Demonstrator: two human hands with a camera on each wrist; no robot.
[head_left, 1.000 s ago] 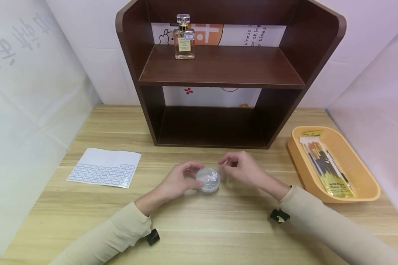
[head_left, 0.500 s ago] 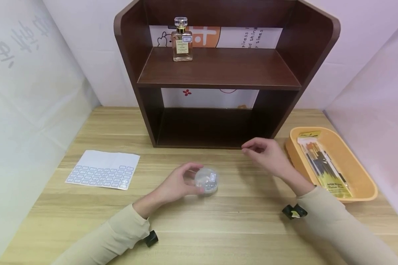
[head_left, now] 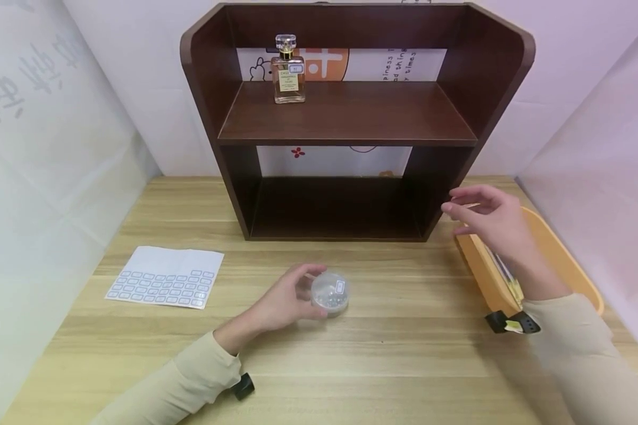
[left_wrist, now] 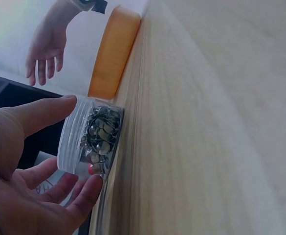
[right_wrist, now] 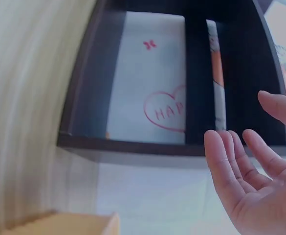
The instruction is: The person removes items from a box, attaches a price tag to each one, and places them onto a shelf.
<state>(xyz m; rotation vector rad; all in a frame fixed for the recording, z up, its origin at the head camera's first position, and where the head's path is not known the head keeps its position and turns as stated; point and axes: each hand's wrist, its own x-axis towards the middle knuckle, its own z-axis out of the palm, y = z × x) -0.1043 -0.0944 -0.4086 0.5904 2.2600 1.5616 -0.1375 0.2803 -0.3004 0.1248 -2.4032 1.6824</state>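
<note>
Left grip [head_left: 286, 299] around clear box [head_left: 329, 292] of shiny trinkets [left_wrist: 102, 131]; right grip [head_left: 493, 223] apart near orange basket [head_left: 482, 276] with packet [head_left: 512, 285] inside

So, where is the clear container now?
In the head view, the container is on the table in front of the shelf, the left hand gripping its left side.

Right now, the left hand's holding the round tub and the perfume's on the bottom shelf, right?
Not quite: the perfume bottle stands on the upper shelf, as the head view shows. The left hand does hold the round tub.
</note>
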